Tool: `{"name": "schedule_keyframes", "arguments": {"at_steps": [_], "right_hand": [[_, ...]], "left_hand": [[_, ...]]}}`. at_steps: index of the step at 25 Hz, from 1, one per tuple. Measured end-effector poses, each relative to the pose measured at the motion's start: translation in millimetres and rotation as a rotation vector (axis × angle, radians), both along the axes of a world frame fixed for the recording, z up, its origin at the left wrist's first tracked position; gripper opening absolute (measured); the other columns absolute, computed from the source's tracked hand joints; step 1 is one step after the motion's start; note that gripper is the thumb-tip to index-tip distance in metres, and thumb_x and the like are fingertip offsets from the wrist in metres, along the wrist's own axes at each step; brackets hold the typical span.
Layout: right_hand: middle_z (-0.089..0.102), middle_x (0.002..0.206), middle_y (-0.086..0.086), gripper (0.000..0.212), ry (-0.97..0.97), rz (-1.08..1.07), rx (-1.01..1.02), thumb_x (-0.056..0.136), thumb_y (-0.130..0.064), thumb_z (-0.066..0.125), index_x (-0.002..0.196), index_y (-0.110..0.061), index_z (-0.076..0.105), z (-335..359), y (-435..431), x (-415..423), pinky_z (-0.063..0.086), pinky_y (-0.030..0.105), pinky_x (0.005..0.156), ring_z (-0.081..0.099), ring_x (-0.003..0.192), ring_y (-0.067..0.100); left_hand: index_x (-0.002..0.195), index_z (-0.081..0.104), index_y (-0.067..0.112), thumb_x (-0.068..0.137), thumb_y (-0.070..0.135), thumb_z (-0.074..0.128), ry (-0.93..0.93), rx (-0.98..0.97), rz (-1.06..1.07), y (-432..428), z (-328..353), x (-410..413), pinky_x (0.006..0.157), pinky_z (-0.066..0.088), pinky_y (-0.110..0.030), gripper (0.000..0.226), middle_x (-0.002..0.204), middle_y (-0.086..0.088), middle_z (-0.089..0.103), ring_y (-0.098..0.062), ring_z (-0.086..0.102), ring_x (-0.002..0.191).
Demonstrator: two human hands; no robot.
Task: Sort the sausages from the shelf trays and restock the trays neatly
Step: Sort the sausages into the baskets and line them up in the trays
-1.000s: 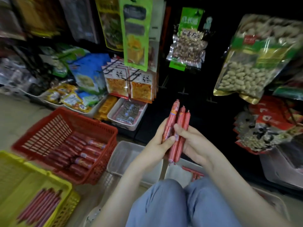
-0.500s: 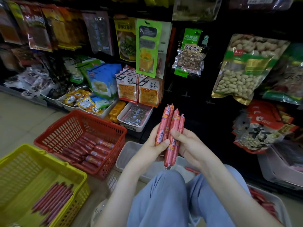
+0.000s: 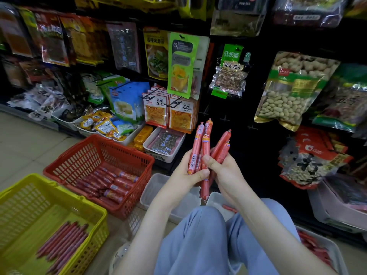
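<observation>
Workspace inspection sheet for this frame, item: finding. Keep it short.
Surface: tiled floor; baskets and trays stand on it.
Job's things: held sausages, upright; red basket holds thick sausages; yellow basket holds thin sausages; clear trays lie before the knees.
Clutter: loose snack packets in a low shelf tray.
Grippers: left hand and right hand each grip sausages.
Cables: nothing seen.
Surroundings: shop shelving with hanging snack bags.
</observation>
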State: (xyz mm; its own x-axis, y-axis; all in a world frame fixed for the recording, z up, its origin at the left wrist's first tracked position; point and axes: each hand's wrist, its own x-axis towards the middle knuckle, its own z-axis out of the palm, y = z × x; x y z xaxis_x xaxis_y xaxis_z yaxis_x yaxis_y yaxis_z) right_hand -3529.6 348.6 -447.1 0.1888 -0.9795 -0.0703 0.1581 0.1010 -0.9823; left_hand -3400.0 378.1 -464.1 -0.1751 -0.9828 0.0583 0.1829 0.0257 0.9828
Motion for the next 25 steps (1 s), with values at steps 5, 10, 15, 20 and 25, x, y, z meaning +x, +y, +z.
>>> {"name": "schedule_keyframes", "arguments": {"at_steps": [5, 10, 15, 20, 25], "right_hand": [[0.07, 0.093, 0.01, 0.03, -0.091, 0.116, 0.012, 0.083, -0.018, 0.062, 0.112, -0.011, 0.059, -0.5, 1.4, 9.7, 0.056, 0.041, 0.079, 0.068, 0.089, 0.026], [0.071, 0.087, 0.009, 0.034, -0.174, 0.174, 0.114, 0.082, -0.02, 0.06, 0.113, -0.005, 0.06, -2.7, -2.2, 19.4, 0.056, 0.032, 0.063, 0.07, 0.081, 0.022], [0.072, 0.09, 0.012, 0.02, -0.177, 0.108, 0.232, 0.091, -0.015, 0.055, 0.106, -0.004, 0.063, -17.3, -9.7, 26.1, 0.058, 0.033, 0.069, 0.07, 0.084, 0.024], [0.071, 0.09, 0.014, 0.018, -0.119, 0.056, 0.273, 0.095, -0.012, 0.052, 0.106, -0.002, 0.062, -29.3, -13.1, 30.1, 0.057, 0.034, 0.066, 0.071, 0.082, 0.025], [0.068, 0.09, 0.019, 0.019, -0.009, 0.065, 0.238, 0.095, -0.011, 0.055, 0.111, -0.001, 0.059, -35.4, -13.9, 34.3, 0.057, 0.042, 0.063, 0.067, 0.079, 0.032]], "left_hand": [[0.126, 0.043, 0.049, 0.094, 0.004, 0.055, -0.027, 0.007, -0.003, 6.5, 0.4, 8.1, 0.098, 0.049, -0.041, 0.057, 0.124, 0.0, 0.061, -0.019, 0.058, 0.117], [0.13, 0.035, 0.041, 0.098, 0.01, 0.05, -0.053, 0.025, 0.041, 11.5, -4.9, 13.4, 0.075, 0.051, -0.017, 0.047, 0.111, 0.009, 0.06, -0.005, 0.059, 0.101], [0.135, 0.031, 0.028, 0.1, 0.014, 0.046, -0.023, 0.09, 0.041, 10.4, -19.8, 16.3, 0.071, 0.053, -0.023, 0.04, 0.111, 0.004, 0.056, -0.004, 0.061, 0.097], [0.12, 0.045, 0.028, 0.101, 0.016, 0.045, -0.045, 0.144, 0.062, 7.4, -29.7, 22.3, 0.074, 0.053, -0.025, 0.022, 0.097, 0.004, 0.058, -0.003, 0.062, 0.089], [0.114, 0.054, 0.018, 0.099, 0.01, 0.048, -0.075, 0.208, 0.184, 6.7, -42.2, 31.4, 0.065, 0.048, -0.018, 0.018, 0.087, -0.001, 0.056, -0.003, 0.057, 0.073]]}}
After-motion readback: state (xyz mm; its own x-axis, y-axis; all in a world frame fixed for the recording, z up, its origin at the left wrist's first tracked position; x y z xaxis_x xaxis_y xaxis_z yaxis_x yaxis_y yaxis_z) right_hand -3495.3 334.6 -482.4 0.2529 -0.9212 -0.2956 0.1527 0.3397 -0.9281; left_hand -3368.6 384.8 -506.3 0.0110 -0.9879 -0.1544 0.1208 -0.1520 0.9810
